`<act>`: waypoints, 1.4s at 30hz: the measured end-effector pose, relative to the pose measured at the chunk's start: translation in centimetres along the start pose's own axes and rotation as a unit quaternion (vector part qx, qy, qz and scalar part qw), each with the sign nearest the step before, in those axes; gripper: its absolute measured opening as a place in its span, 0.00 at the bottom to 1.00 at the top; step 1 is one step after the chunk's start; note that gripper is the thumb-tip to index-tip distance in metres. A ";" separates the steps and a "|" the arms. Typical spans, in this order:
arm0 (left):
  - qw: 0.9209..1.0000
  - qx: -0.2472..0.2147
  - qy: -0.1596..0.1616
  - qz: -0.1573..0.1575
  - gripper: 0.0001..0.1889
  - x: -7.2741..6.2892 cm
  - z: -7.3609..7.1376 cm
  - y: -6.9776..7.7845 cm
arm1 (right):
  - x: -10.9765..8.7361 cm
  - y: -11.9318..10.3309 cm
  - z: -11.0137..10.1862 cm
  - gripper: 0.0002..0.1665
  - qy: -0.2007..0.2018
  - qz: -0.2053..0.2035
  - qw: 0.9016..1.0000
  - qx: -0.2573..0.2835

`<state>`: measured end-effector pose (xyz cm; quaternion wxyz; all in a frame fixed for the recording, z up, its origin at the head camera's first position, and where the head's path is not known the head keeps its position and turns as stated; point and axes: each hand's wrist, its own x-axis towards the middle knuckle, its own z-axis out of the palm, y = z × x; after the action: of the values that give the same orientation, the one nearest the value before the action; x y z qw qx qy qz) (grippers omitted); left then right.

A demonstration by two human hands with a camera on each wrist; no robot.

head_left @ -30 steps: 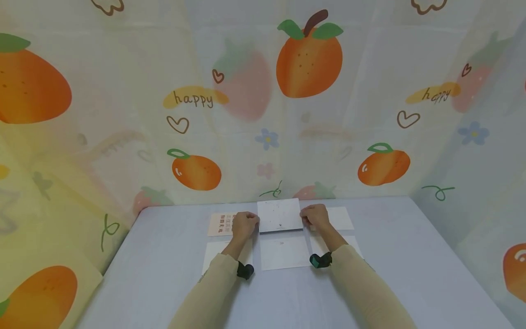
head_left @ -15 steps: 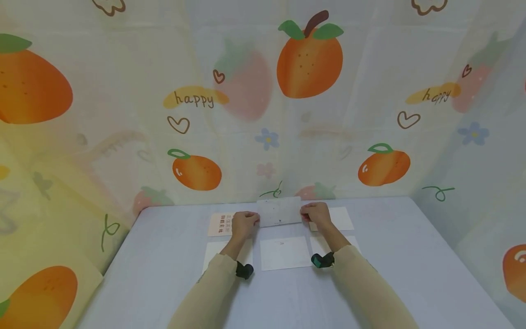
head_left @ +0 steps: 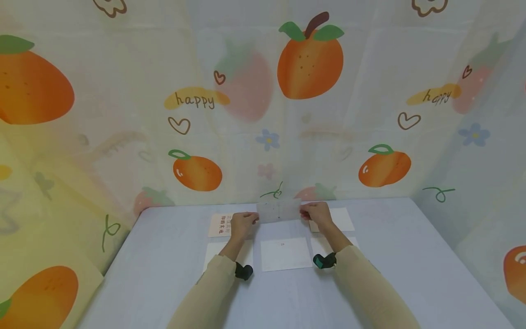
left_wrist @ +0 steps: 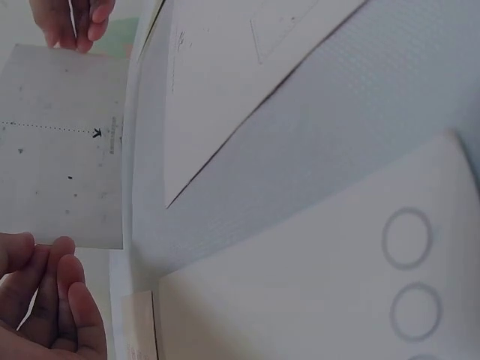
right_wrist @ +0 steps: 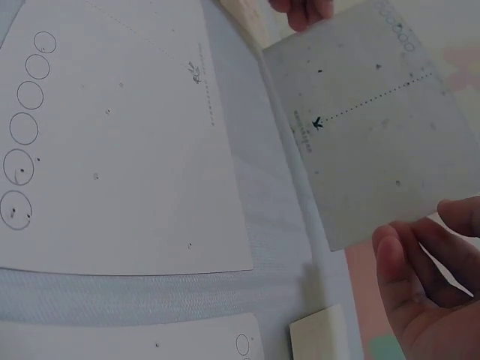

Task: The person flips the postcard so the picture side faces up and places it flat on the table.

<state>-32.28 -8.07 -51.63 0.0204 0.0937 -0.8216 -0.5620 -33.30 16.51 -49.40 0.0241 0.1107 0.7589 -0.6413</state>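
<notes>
A white postcard [head_left: 279, 210], printed with a dotted line and small circles, is held up at the back of the table between both hands. My left hand [head_left: 244, 224] pinches its left edge between thumb and fingers. At the right edge, my right hand [head_left: 318, 214] pinches it the same way. In the left wrist view the postcard [left_wrist: 64, 150] is tilted up, its face greyish. Beyond the right fingers, the right wrist view shows the same postcard [right_wrist: 367, 127] with its row of circles near one corner.
A beige card with printed characters [head_left: 219, 226] lies behind the left hand, partly hidden. Another white card [head_left: 341, 219] is at the back right. Nearer, white cards lie at left [head_left: 218, 251], middle [head_left: 285, 258] and right [head_left: 320, 246]. A fruit-print curtain [head_left: 246, 160] hangs behind the table.
The postcard's lower edge has moved up and back, so its face looks shorter and greyer in the head view. Both hands keep their grip almost in place.
</notes>
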 end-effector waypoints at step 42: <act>0.994 -0.092 -0.028 -0.042 0.14 -0.1 -0.1 0.2 | -0.5 0.8 -1.1 0.22 -0.063 0.026 0.997 0.025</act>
<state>-32.23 -8.08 -51.41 -0.0178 0.1098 -0.7617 -0.6383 -32.59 17.62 -49.89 0.0855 0.0906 0.7368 -0.6646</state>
